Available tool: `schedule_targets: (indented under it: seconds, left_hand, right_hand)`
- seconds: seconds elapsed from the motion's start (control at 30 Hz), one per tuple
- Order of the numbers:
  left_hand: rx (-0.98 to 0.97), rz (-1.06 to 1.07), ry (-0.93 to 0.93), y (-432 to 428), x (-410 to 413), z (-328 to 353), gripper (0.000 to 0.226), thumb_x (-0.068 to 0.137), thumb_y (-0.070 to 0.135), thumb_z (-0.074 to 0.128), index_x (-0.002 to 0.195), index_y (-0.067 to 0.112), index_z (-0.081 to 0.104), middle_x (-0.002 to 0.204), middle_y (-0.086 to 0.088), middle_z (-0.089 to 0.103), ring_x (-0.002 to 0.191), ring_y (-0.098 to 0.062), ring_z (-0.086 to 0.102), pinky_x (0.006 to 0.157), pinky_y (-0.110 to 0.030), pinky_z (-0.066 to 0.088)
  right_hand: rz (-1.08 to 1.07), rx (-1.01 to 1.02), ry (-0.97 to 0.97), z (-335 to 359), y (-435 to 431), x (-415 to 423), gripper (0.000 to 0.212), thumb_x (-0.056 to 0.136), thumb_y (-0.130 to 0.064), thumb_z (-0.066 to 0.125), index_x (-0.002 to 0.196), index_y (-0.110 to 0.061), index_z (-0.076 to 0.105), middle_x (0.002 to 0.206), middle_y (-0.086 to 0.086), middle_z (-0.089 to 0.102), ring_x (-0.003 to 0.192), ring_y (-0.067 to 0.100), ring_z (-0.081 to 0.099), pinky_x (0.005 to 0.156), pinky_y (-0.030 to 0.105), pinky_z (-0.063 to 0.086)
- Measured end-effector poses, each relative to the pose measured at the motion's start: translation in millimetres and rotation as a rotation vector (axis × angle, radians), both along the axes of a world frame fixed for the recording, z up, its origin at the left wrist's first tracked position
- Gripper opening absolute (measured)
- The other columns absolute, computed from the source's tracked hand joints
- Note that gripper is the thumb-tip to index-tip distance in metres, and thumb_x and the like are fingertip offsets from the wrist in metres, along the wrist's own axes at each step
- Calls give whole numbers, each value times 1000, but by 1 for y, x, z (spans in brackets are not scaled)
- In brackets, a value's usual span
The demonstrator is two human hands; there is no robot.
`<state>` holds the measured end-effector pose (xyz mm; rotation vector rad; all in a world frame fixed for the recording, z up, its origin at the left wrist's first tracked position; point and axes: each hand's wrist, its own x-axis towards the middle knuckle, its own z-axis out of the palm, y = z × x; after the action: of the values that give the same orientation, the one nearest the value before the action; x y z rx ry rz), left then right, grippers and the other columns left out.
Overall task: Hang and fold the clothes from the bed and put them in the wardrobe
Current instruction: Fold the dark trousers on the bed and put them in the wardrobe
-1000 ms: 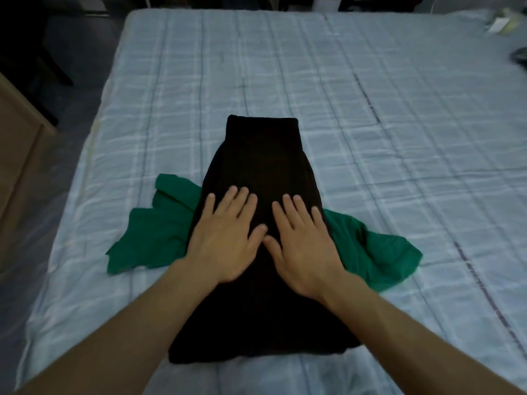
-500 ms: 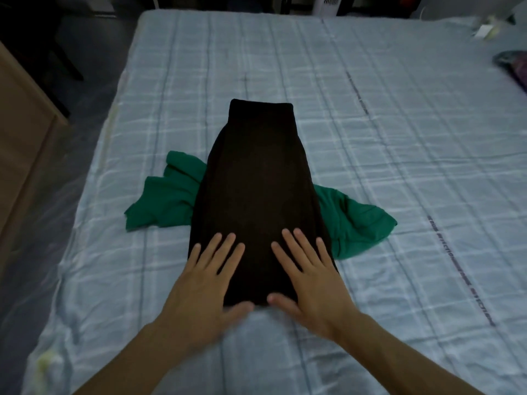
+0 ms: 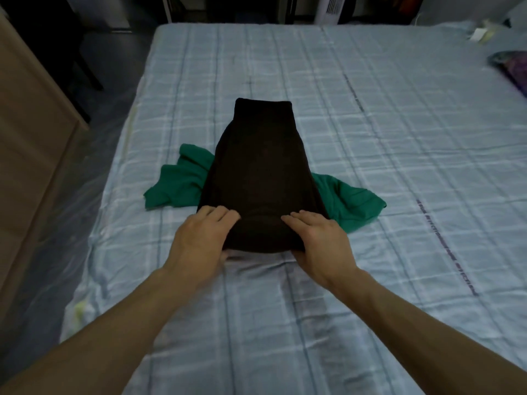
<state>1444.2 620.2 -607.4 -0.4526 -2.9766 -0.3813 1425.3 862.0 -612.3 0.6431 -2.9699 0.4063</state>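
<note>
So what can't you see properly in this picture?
Head view:
Green garment: middle hidden under the black garment.
Thumbs of left hand and right hand: tucked beneath the black garment's near edge.
Purple thing: cut off by right edge.
Small pale item at the bed's far corner: blurred, too small.

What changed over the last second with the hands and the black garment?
Both hands slid from the middle of the black garment toward the person to its near end. The left hand and right hand now grip that end, fingers over the top. The green garment stayed beneath it on the bed.
</note>
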Motion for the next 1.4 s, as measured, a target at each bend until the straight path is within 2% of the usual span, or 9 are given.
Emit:
schedule_targets:
  seconds: [0.2,0.33,0.5,0.67,0.83,0.93,1.1,1.2,1.4]
  left_hand:
    - [-47,-25,26,17,66,55,63,52,21,92,108,21,63,99,0,65,86,-25,61,72,-44,53]
    - [-65,-30,52,22,135,72,70,46,30,94,108,23,64,99,3,66,87,-22,64,86,-44,50]
    - [28,-90,-1,29,242,65,72,45,25,95,110,21,62,98,4,63,83,-17,60,73,-34,54]
    - [14,-126,-124,34,342,54,80,39,36,93,109,26,57,95,10,61,76,-10,57,60,-24,52]
    - [-18,-249,-244,35,420,50,82,37,60,81,110,34,54,90,18,57,71,-1,55,53,-15,48]
    - [-13,-225,-212,30,432,61,79,41,63,76,112,37,53,92,21,55,73,2,54,53,-14,49]
    - [295,-63,-247,17,408,90,59,66,45,61,124,39,48,109,17,55,93,-4,57,76,-31,54]
    - [348,11,-149,12,384,105,53,67,47,61,118,36,53,103,16,55,88,-4,58,73,-30,54]
    - [292,167,-62,4,327,113,52,66,45,65,116,39,52,100,19,58,86,-3,58,71,-30,53]
  right_hand:
    - [41,-5,15,48,19,57,62,67,-20,81,127,-23,65,125,0,67,117,24,63,98,47,49]
    - [98,-27,53,73,29,119,64,53,-14,87,115,-18,71,106,2,73,98,24,69,95,44,51]
    - [144,11,-19,75,39,219,70,45,-19,90,112,-24,73,103,-4,73,88,19,70,80,31,56]
    - [153,51,-98,71,46,316,67,45,-24,91,109,-31,74,98,-12,73,86,12,70,73,22,55]
    - [268,194,-397,88,56,384,53,73,-30,62,124,-38,56,114,-13,60,103,15,62,83,31,52]
    - [280,173,-428,102,57,397,54,77,-32,59,129,-41,50,120,-14,52,106,14,59,82,29,48]
    - [163,22,-355,121,53,367,59,69,-43,58,128,-41,51,117,-16,53,101,11,60,80,31,52]
    - [77,-139,-220,129,46,347,53,66,-43,54,119,-36,58,102,-16,58,91,9,60,77,26,49]
    - [-48,-245,1,126,29,295,53,73,-33,71,124,-22,60,113,-3,65,100,17,61,91,39,49]
